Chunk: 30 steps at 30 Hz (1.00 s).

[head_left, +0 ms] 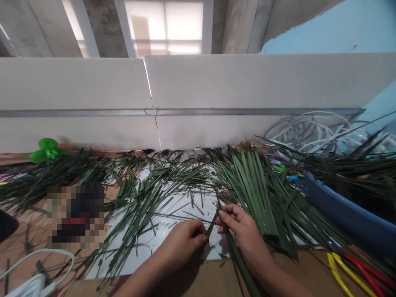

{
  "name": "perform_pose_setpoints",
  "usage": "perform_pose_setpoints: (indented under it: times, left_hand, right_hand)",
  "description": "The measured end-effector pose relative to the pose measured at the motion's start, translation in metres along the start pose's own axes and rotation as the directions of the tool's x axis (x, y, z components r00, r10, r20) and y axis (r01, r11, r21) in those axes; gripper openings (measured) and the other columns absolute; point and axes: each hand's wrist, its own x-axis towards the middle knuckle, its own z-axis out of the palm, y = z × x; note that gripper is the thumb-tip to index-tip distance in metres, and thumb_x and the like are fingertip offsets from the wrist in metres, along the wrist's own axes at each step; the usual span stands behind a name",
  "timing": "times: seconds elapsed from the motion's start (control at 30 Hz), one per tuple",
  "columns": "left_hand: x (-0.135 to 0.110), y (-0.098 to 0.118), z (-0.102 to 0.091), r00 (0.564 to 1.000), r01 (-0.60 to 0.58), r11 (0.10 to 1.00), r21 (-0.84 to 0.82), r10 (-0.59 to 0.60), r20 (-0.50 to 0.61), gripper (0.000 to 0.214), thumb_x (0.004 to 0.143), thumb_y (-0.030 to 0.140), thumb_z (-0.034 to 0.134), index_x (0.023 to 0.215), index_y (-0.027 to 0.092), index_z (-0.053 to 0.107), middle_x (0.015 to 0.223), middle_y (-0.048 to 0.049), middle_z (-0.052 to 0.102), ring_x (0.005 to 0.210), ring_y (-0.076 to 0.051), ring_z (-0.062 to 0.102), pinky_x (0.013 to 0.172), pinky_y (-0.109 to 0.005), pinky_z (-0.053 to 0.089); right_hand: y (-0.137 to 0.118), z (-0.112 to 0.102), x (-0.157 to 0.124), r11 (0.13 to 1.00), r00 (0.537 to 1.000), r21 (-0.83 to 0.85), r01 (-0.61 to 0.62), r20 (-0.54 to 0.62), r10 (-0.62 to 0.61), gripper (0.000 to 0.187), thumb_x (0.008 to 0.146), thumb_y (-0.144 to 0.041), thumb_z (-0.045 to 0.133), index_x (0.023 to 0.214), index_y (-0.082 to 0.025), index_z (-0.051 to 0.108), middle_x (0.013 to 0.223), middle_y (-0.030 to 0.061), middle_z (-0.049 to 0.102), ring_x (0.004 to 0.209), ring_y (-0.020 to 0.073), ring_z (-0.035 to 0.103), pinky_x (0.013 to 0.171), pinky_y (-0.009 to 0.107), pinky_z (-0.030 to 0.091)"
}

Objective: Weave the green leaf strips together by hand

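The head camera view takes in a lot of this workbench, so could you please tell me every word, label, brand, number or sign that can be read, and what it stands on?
No word, label, brand, number or sign can be read anywhere.
The pixelated dark patch on the brown cardboard is too blurred to read.
The yellow and red handles show no legible marking.

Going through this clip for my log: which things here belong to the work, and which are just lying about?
Part of the work: left hand and right hand pinching a palm leaf strip; loose palm leaves beside them.

Lying about: blue tub; white coiled strips; yellow and red handles; green plastic piece; white cable.
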Motion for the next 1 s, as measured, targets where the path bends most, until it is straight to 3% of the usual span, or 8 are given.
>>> perform_pose_setpoints:
  times: [0.2, 0.37, 0.7, 0.9, 1.0]
  left_hand:
    - [-0.003, 0.013, 0.007, 0.999, -0.030, 0.966, -0.258, 0.022, -0.036, 0.020, 0.083, 0.035, 0.060, 0.094, 0.019, 0.063, 0.088, -0.0010, 0.066, 0.080, -0.017, 0.058, 0.068, -0.024, 0.040]
    - [-0.001, 0.014, 0.014, 0.995, 0.003, 0.943, -0.334, -0.037, -0.094, 0.020, 0.087, 0.036, 0.056, 0.077, 0.018, 0.057, 0.066, 0.0013, 0.059, 0.063, -0.014, 0.054, 0.060, -0.024, 0.039]
    - [0.001, 0.010, 0.016, 0.998, 0.063, 0.885, -0.460, -0.062, 0.019, 0.018, 0.082, 0.029, 0.055, 0.069, 0.020, 0.048, 0.058, 0.0025, 0.057, 0.054, -0.013, 0.055, 0.053, -0.023, 0.040]
    - [-0.001, 0.014, 0.014, 0.992, -0.045, 0.923, -0.382, -0.003, -0.126, 0.017, 0.083, 0.033, 0.062, 0.088, 0.017, 0.063, 0.087, -0.0042, 0.069, 0.079, -0.018, 0.061, 0.069, -0.026, 0.045]
    - [0.000, 0.014, 0.015, 0.986, -0.078, 0.919, -0.386, 0.013, -0.169, 0.018, 0.085, 0.035, 0.060, 0.089, 0.017, 0.064, 0.088, -0.0044, 0.068, 0.080, -0.018, 0.061, 0.071, -0.027, 0.045]
  right_hand:
    - [0.004, 0.001, -0.002, 1.000, 0.997, 0.003, -0.022, 0.080, 0.022, 0.043, 0.066, -0.051, 0.083, 0.083, -0.018, 0.061, 0.066, 0.0000, 0.070, 0.051, 0.0114, 0.059, 0.047, 0.020, 0.045]
    - [0.005, 0.002, -0.004, 0.999, 0.995, -0.024, 0.024, 0.102, -0.021, 0.042, 0.067, -0.052, 0.082, 0.081, -0.017, 0.061, 0.065, 0.0006, 0.070, 0.052, 0.0108, 0.060, 0.049, 0.019, 0.043]
    - [-0.001, -0.001, 0.001, 1.000, 0.999, -0.024, 0.007, 0.042, -0.006, 0.045, 0.065, -0.052, 0.083, 0.082, -0.019, 0.060, 0.065, -0.0003, 0.069, 0.051, 0.0121, 0.060, 0.044, 0.019, 0.041]
    - [0.000, 0.001, -0.002, 0.999, 0.991, -0.034, -0.016, 0.131, 0.021, 0.041, 0.067, -0.051, 0.082, 0.080, -0.018, 0.061, 0.065, -0.0006, 0.070, 0.051, 0.0115, 0.059, 0.048, 0.020, 0.043]
    - [0.002, 0.004, -0.005, 0.999, 0.987, -0.029, -0.025, 0.159, 0.030, 0.042, 0.065, -0.053, 0.083, 0.077, -0.018, 0.061, 0.063, -0.0019, 0.068, 0.051, 0.0118, 0.059, 0.049, 0.021, 0.043]
